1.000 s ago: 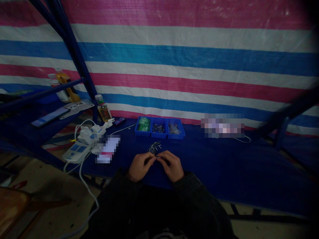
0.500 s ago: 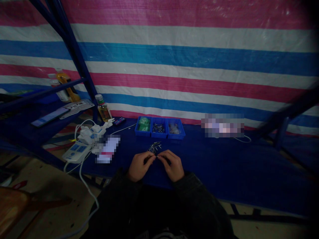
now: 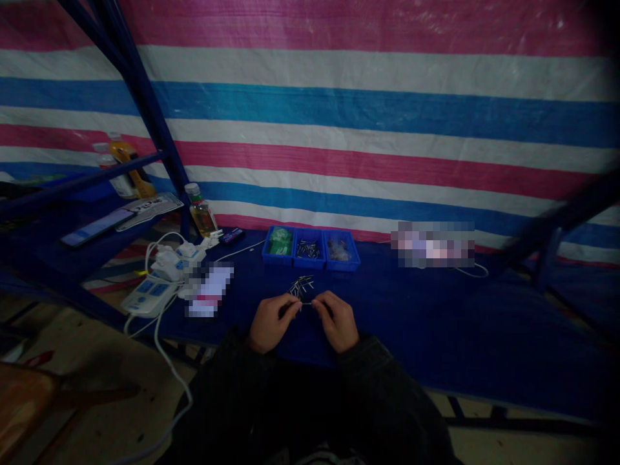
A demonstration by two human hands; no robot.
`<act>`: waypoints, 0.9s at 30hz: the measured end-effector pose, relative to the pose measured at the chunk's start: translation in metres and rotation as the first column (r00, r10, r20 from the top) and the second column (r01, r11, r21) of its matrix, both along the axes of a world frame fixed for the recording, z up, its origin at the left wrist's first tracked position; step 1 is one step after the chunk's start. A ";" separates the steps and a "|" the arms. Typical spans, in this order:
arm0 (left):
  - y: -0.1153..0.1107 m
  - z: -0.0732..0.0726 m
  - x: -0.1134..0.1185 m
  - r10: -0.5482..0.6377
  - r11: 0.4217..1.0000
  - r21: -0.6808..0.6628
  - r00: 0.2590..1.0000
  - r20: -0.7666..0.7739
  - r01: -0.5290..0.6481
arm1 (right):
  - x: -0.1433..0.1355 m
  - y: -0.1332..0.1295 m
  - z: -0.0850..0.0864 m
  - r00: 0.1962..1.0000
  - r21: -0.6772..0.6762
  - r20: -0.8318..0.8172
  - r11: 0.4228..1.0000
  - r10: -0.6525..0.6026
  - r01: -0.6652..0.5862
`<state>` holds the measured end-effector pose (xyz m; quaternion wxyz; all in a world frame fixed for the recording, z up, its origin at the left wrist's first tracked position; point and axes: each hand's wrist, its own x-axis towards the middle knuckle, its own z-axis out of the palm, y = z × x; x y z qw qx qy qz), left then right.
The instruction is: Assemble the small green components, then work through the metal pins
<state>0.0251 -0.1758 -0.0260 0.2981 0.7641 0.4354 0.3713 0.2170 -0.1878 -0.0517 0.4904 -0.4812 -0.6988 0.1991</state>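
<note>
My left hand (image 3: 272,323) and my right hand (image 3: 338,321) face each other over the front of the blue table. Each pinches with thumb and fingertips, and a thin, light metallic pin-like piece (image 3: 307,303) spans the gap between them. Its exact kind is too small to tell. Just beyond my fingertips lies a small pile of thin black and silver pieces (image 3: 302,284). Behind it, three joined blue bins (image 3: 310,263) hold green bagged material (image 3: 279,242), dark small pieces (image 3: 309,248) and clear small items (image 3: 339,250).
White power strips (image 3: 148,297) with plugs and cables lie to the left, beside a blurred-out phone (image 3: 212,290). A bottle (image 3: 201,212) stands at the blue frame post. A blurred object (image 3: 433,245) lies at the right rear, before the striped sheet (image 3: 339,155).
My right fingertips have moved slightly right, away from the left ones, so more of the thin piece shows between them. My left hand has hardly moved.
</note>
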 end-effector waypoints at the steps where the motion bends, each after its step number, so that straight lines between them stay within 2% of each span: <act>1: 0.000 0.000 0.000 0.000 1.000 0.000 1.000 0.001 0.000 | 0.000 0.000 0.000 1.000 -0.007 0.008 1.000 -0.006 0.006; 11: 0.000 0.000 -0.001 0.034 0.999 0.009 0.999 0.009 -0.034 | 0.001 0.002 -0.003 0.997 0.006 -0.075 1.000 -0.012 0.012; 16: 0.000 0.001 -0.001 0.058 0.998 0.008 0.998 0.015 -0.058 | 0.006 0.010 0.002 1.000 0.051 0.000 0.999 -0.011 0.011; 20: 0.001 -0.001 0.000 0.059 0.998 0.006 0.998 0.024 -0.059 | 0.015 0.039 0.021 0.991 0.132 0.061 0.986 -0.116 0.107; 24: 0.002 -0.003 -0.001 0.061 0.998 0.009 0.998 0.020 -0.061 | 0.018 0.085 0.045 0.927 0.176 0.091 0.922 -0.364 0.345; 27: 0.001 -0.002 -0.001 0.065 0.998 0.019 0.998 0.012 -0.066 | 0.018 0.106 0.048 0.908 0.141 0.242 0.938 -0.343 0.316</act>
